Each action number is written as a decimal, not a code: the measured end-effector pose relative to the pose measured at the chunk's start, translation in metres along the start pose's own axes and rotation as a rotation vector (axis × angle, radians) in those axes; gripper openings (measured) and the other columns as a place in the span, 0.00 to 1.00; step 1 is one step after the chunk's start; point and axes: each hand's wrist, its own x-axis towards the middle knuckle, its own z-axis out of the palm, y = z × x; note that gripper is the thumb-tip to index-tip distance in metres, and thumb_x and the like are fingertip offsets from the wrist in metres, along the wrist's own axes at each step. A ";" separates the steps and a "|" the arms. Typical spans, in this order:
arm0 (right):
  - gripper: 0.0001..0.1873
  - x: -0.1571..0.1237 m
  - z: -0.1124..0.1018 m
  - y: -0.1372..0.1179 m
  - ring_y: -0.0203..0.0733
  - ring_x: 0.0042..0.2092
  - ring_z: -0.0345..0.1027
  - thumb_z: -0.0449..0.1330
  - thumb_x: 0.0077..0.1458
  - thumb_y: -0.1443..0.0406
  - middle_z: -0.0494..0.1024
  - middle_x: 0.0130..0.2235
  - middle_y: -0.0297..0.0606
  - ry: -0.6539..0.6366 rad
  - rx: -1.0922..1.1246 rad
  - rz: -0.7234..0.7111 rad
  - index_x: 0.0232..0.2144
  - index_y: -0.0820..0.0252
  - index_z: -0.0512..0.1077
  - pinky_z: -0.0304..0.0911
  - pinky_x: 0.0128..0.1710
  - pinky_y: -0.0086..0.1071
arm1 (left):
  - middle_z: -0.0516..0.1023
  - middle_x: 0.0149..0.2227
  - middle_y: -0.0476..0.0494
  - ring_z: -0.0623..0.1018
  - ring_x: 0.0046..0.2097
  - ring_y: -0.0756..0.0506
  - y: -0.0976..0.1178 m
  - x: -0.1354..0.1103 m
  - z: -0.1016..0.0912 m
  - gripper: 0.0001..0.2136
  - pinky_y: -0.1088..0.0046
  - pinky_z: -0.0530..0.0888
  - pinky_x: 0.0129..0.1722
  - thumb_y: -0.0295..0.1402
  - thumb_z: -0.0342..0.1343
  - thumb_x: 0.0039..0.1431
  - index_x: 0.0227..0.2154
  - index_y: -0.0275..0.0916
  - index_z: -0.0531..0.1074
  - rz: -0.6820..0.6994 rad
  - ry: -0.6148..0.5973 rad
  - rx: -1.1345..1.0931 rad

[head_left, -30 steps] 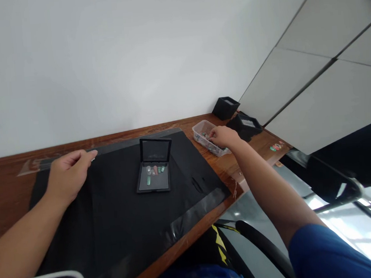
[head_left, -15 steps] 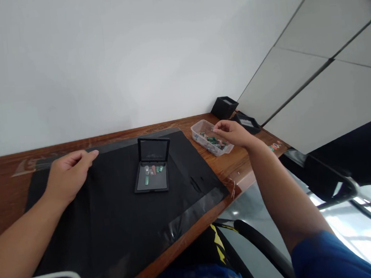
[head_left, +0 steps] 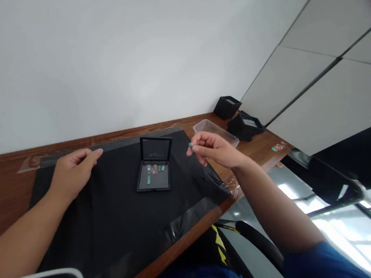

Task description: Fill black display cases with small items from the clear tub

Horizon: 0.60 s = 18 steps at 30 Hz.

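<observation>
Between the fingertips of my right hand (head_left: 215,149) is a small greenish false nail (head_left: 191,145), pinched in the air above the right edge of the black mat (head_left: 121,222). My left hand (head_left: 73,172) rests on the mat's left part, loosely closed, with nothing visible in it. Between my hands stands a small black case (head_left: 153,185), its dark lid (head_left: 156,149) raised. Several false nails lie inside: clear, pinkish and green ones in an upper row, with one green nail (head_left: 149,179) below. A clear plastic tub (head_left: 235,140) is behind my right hand, its contents mostly hidden.
Two black boxes, a far one (head_left: 227,107) and a nearer one (head_left: 245,126), stand by the wall corner at the right. Small coloured pieces (head_left: 277,147) lie at the table's right end. A white cable-like loop (head_left: 54,273) crosses the lower left.
My right hand has moved left from over the clear tub towards the black case, and a greenish false nail now shows in its fingertips. My left hand stays in place.
</observation>
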 end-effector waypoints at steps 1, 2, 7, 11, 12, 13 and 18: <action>0.16 0.002 0.009 0.001 0.27 0.23 0.66 0.69 0.61 0.55 0.83 0.36 0.33 -0.046 0.030 -0.003 0.38 0.58 0.69 0.64 0.21 0.23 | 0.61 0.21 0.55 0.61 0.26 0.50 0.000 0.000 0.000 0.20 0.72 0.59 0.29 0.48 0.59 0.58 0.19 0.40 0.65 0.003 -0.004 -0.001; 0.15 0.004 0.017 0.002 0.26 0.23 0.65 0.69 0.61 0.56 0.83 0.35 0.33 -0.087 0.057 -0.001 0.38 0.59 0.70 0.63 0.21 0.23 | 0.61 0.20 0.55 0.61 0.26 0.50 0.000 0.000 0.000 0.20 0.72 0.59 0.29 0.48 0.59 0.58 0.19 0.40 0.65 0.007 -0.008 0.000; 0.14 0.019 0.045 0.010 0.24 0.21 0.60 0.70 0.60 0.57 0.80 0.31 0.30 -0.178 0.180 0.036 0.37 0.60 0.73 0.56 0.19 0.22 | 0.64 0.20 0.54 0.63 0.27 0.50 0.003 0.001 0.000 0.19 0.72 0.60 0.29 0.49 0.59 0.57 0.20 0.40 0.68 0.021 -0.014 0.022; 0.15 0.028 0.059 0.018 0.25 0.22 0.60 0.71 0.58 0.56 0.79 0.31 0.29 -0.188 0.251 0.047 0.36 0.60 0.75 0.55 0.20 0.22 | 0.63 0.19 0.54 0.62 0.26 0.50 0.007 -0.001 0.000 0.20 0.72 0.59 0.28 0.49 0.58 0.56 0.18 0.40 0.66 0.029 -0.022 0.030; 0.15 0.029 0.062 0.021 0.25 0.22 0.59 0.71 0.58 0.56 0.79 0.31 0.29 -0.187 0.262 0.051 0.36 0.60 0.75 0.55 0.20 0.22 | 0.62 0.19 0.54 0.62 0.25 0.50 0.008 -0.001 -0.001 0.20 0.72 0.59 0.28 0.49 0.58 0.56 0.18 0.40 0.66 0.030 -0.023 0.031; 0.15 0.029 0.064 0.023 0.25 0.22 0.59 0.71 0.58 0.55 0.79 0.31 0.29 -0.190 0.269 0.060 0.36 0.60 0.75 0.54 0.20 0.22 | 0.62 0.19 0.55 0.61 0.25 0.50 0.009 -0.001 -0.001 0.20 0.72 0.59 0.28 0.49 0.58 0.56 0.18 0.40 0.65 0.030 -0.024 0.032; 0.17 0.028 0.065 0.038 0.26 0.24 0.53 0.71 0.58 0.53 0.75 0.31 0.30 -0.188 0.241 0.102 0.37 0.60 0.76 0.48 0.20 0.22 | 0.63 0.19 0.54 0.63 0.26 0.50 0.005 0.000 0.000 0.20 0.71 0.60 0.29 0.51 0.58 0.56 0.19 0.41 0.67 0.031 -0.027 0.040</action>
